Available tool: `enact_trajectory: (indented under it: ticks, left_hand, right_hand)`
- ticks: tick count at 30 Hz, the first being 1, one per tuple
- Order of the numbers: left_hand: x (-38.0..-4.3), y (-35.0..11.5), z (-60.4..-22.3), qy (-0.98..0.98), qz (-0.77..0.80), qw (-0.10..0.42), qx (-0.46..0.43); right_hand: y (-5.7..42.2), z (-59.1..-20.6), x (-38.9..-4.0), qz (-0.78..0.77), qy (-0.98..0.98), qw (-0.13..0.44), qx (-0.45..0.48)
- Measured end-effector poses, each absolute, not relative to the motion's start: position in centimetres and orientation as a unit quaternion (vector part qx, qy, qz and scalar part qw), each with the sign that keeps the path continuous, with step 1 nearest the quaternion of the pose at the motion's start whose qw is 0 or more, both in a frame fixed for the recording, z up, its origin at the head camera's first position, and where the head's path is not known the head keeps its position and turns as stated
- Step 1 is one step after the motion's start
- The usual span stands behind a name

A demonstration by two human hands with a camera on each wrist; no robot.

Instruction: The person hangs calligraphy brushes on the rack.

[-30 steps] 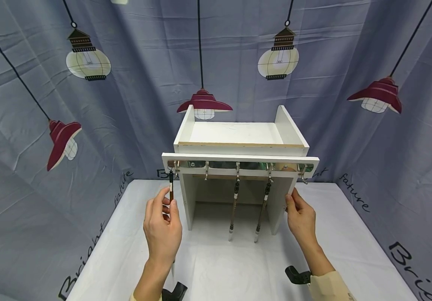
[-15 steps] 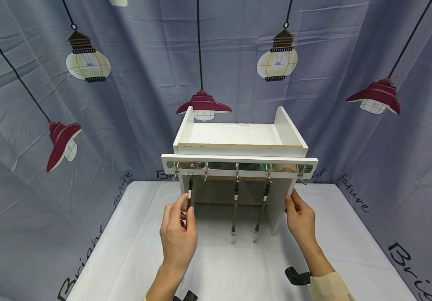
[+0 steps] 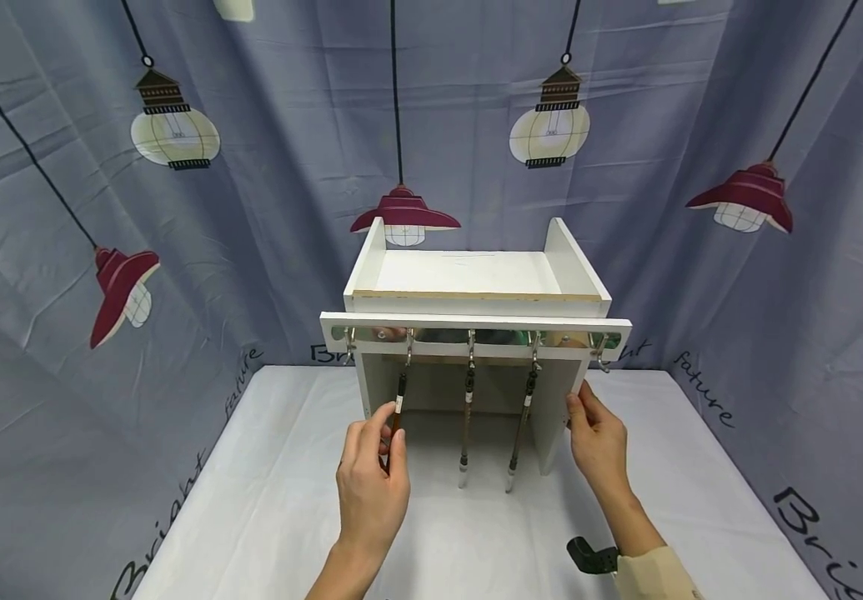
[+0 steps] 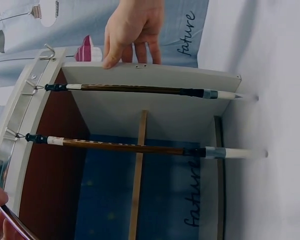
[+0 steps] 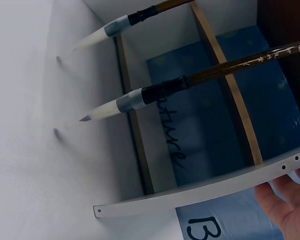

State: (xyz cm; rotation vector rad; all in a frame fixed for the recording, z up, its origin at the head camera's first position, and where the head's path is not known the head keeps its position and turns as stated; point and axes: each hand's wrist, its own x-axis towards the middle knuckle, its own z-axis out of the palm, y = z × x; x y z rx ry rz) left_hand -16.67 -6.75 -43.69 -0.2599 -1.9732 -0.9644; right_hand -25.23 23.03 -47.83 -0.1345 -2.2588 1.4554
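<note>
In the head view my left hand (image 3: 374,492) pinches the upper handle of a dark calligraphy brush (image 3: 399,398) between thumb and fingers. The top of that brush is right at the second hook (image 3: 409,342) from the left on the white shelf's rail (image 3: 442,348). Two more calligraphy brushes hang tip down by loops, a middle one (image 3: 468,417) and a right one (image 3: 524,417). My right hand (image 3: 600,433) holds the front edge of the shelf's right side panel (image 3: 557,417), fingers on its outer side. The lower part of the held brush is hidden by my left hand.
The small white shelf (image 3: 476,305) stands on a white-covered table (image 3: 288,433), its open tray (image 3: 469,271) on top. Bare hooks are at the rail's far left (image 3: 350,346) and far right (image 3: 602,352). A blue-grey curtain (image 3: 281,208) printed with lamps surrounds the table.
My left hand has carried the brush to the right, from the rail's left end to the second hook. My right hand stays on the side panel. The head view has shifted slightly.
</note>
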Motion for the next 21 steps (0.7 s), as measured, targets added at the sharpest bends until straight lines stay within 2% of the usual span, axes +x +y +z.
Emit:
enact_trajectory:
  ticks: [6, 21]
  left_hand:
    - [-16.7, -6.7, -44.0, -0.806, -0.394, 0.431, -0.099]
    - [-17.8, -6.6, -44.6, -0.809, -0.388, 0.431, -0.094]
  right_hand:
    - [23.0, -47.9, -25.2, 0.533, -0.815, 0.224, -0.048]
    - [23.0, -48.0, -25.2, 0.524, -0.819, 0.227, -0.051]
